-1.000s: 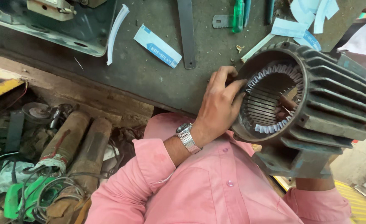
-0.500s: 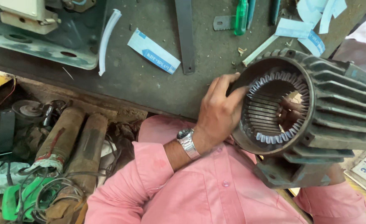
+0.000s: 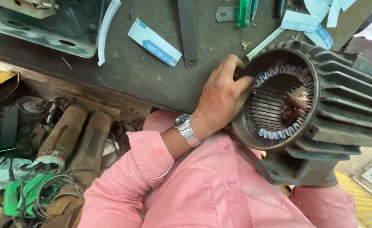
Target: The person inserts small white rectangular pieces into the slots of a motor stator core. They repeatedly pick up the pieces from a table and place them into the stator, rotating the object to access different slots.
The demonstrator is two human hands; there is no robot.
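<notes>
Stator housing (image 3: 321, 114) shifted rightward, left hand (image 3: 222, 99) gripping rim

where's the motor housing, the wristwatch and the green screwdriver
motor housing (image 3: 342, 99): head view, on its ribbed outer fins
wristwatch (image 3: 183, 123): head view, on the watch face
green screwdriver (image 3: 244, 12): head view, on its handle

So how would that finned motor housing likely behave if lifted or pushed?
The motor housing looks like thick cast metal, so probably heavy and rigid. Its round finned body might roll, though the flat foot could stop it. The white slot liners seem thin and easily bent.
</notes>
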